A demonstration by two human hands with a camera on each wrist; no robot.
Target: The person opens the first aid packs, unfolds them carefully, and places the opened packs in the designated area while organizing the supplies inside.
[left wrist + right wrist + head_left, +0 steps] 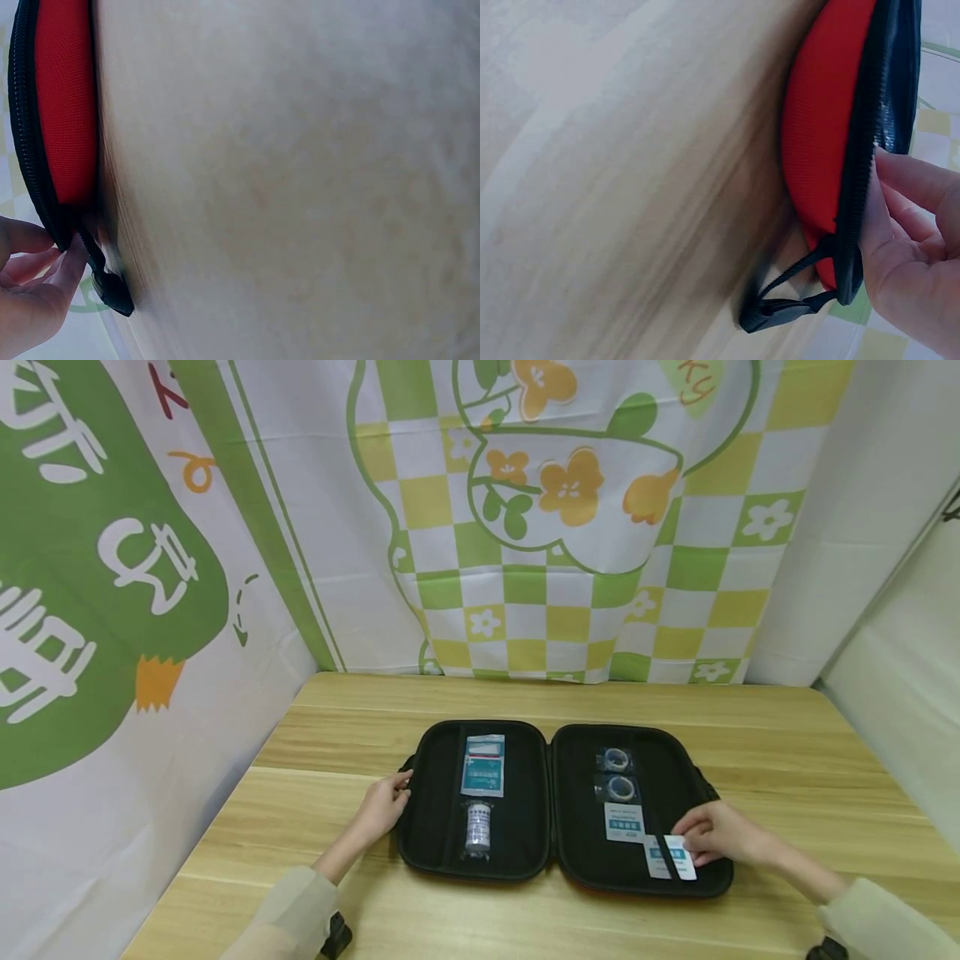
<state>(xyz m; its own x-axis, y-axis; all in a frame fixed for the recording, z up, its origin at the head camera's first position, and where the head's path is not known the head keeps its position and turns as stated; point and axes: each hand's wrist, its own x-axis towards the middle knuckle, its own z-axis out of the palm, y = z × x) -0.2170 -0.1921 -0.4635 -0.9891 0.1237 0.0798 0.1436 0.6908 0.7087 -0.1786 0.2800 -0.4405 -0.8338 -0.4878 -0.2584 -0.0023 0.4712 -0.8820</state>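
A zippered case (522,831), black inside and red outside, lies unfolded on the table. My left hand (381,810) pinches its left rim, close to a black strap end (112,291) in the left wrist view. Over the right half, my right hand (716,833) pinches the edge of a white and blue packet (654,862), tucked under a black elastic strap (664,852). A similar packet (624,822) lies beside it, below two wrapped tape rolls (621,789). The left half holds a teal and white packet (483,767) and a wrapped white roll (477,828).
The wooden table (480,918) extends around the case on all sides. A patterned curtain (525,610) hangs along its back edge, and a printed cloth (247,677) runs down the left. A black carry handle (780,309) sticks out from the case's right side.
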